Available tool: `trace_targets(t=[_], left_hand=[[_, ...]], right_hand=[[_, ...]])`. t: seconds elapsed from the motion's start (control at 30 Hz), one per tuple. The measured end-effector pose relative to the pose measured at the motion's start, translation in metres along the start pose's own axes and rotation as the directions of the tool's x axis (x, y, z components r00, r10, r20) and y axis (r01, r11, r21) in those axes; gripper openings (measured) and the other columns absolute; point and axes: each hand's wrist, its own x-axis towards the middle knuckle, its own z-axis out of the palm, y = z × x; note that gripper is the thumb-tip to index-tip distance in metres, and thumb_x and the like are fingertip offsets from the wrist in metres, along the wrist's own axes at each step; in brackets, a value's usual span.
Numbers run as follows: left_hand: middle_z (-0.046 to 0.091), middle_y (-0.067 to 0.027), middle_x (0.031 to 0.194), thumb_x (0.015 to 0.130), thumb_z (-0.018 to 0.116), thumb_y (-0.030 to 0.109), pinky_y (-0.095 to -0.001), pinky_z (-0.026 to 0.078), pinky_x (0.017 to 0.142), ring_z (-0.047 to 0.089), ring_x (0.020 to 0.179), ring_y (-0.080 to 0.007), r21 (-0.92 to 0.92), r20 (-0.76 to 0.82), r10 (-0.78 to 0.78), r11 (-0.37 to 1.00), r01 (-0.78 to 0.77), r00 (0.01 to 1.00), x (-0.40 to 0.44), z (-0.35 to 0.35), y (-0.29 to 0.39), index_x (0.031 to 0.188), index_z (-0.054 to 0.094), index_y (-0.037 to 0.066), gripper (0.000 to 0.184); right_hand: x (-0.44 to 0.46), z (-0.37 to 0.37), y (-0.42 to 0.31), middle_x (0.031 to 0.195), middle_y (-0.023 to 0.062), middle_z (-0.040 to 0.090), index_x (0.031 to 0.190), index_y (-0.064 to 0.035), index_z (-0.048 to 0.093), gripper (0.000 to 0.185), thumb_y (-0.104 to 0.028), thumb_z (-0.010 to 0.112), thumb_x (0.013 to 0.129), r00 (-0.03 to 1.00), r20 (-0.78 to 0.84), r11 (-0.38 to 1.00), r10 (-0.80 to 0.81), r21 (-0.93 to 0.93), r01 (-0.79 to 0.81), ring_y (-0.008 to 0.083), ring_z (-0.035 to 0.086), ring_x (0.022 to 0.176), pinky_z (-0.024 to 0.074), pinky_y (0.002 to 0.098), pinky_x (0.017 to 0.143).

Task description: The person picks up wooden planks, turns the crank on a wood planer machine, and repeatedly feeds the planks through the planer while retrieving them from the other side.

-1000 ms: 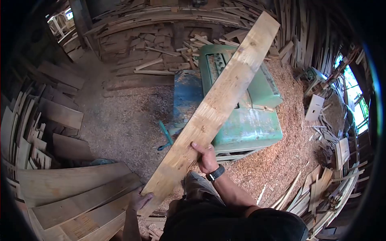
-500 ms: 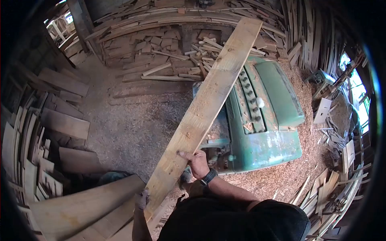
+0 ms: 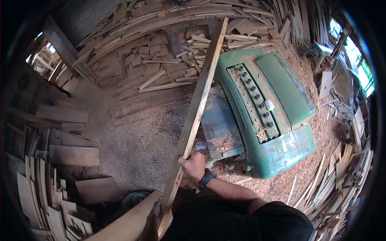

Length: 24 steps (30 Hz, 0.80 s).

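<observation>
A long wooden plank (image 3: 197, 100) slants up and away from my body, turned partly onto its edge so that a narrow side shows. My right hand (image 3: 194, 165) is closed around its right edge, in the lower half, with a watch on the wrist. Lower down, my left hand (image 3: 155, 211) holds the plank's left side near the end closest to me; some of its fingers are hidden. Just right of the plank stands a green woodworking machine (image 3: 277, 150) with a row of dark knobs and a metal bed (image 3: 219, 120) covered partly in shavings.
Wide boards (image 3: 126, 221) lie at the lower left, beside upright stacked offcuts (image 3: 38, 188). Scrap sticks (image 3: 201, 50) and long strips are piled at the back. More thin strips (image 3: 339, 176) lie at the right. Shavings (image 3: 148, 120) cover the floor.
The plank has turned from its broad face toward its edge, and its far end has swung left. Both hands still hold it. The view has shifted, showing more of the machine's bed.
</observation>
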Motion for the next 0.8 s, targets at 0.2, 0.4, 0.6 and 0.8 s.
trace_targets(t=[0.2,0.4,0.6,0.8], left_hand=[[0.058,-0.0177,0.118,0.094,0.031,0.063,-0.0365,0.039,0.097,0.054,0.109,-0.0263,0.012,0.241,-0.106,0.994,0.106,0.965,0.054,-0.025,0.008,0.13,0.05,-0.001,0.075],[0.058,-0.0049,0.069,0.095,0.035,0.059,-0.0331,0.047,0.055,0.057,0.059,-0.0219,-0.069,0.432,-0.026,0.996,0.062,0.902,0.05,-0.038,0.109,0.098,0.063,0.008,0.058],[0.062,-0.0094,0.078,0.097,0.041,0.05,-0.0353,0.048,0.065,0.06,0.071,-0.0229,0.179,0.45,0.082,0.967,-0.18,0.889,0.145,-0.094,0.149,0.097,0.065,0.003,0.053],[0.063,-0.0106,0.076,0.097,0.046,0.044,-0.0368,0.047,0.068,0.06,0.073,-0.0229,0.319,0.49,0.272,0.828,-0.461,0.828,0.189,-0.143,0.214,0.089,0.065,-0.001,0.049]], right_hand=[[0.027,0.009,-0.005,0.066,0.0212,0.064,0.088,0.0032,0.069,0.032,-0.021,0.07,0.068,0.992,-0.114,0.995,0.059,-0.076,-0.068,0.0296,0.067,0.062,0.0519,0.0379,0.059],[0.05,0.017,-0.017,0.069,0.0215,0.065,0.087,0.0034,0.069,0.033,-0.023,0.071,0.068,0.958,-0.256,0.986,0.13,-0.072,-0.153,0.0341,0.067,0.067,0.0524,0.0401,0.062],[0.085,0.049,-0.023,0.075,0.0249,0.065,0.092,0.0001,0.069,0.034,-0.026,0.071,0.07,0.908,-0.372,0.98,0.193,0.026,-0.197,0.0374,0.066,0.073,0.0521,0.0417,0.067],[0.112,0.088,0.011,0.087,0.0043,0.069,0.098,0.0055,0.066,0.021,-0.008,0.063,0.082,0.927,-0.261,0.903,0.271,0.403,-0.15,0.0138,0.062,0.074,0.0493,0.03,0.067]])
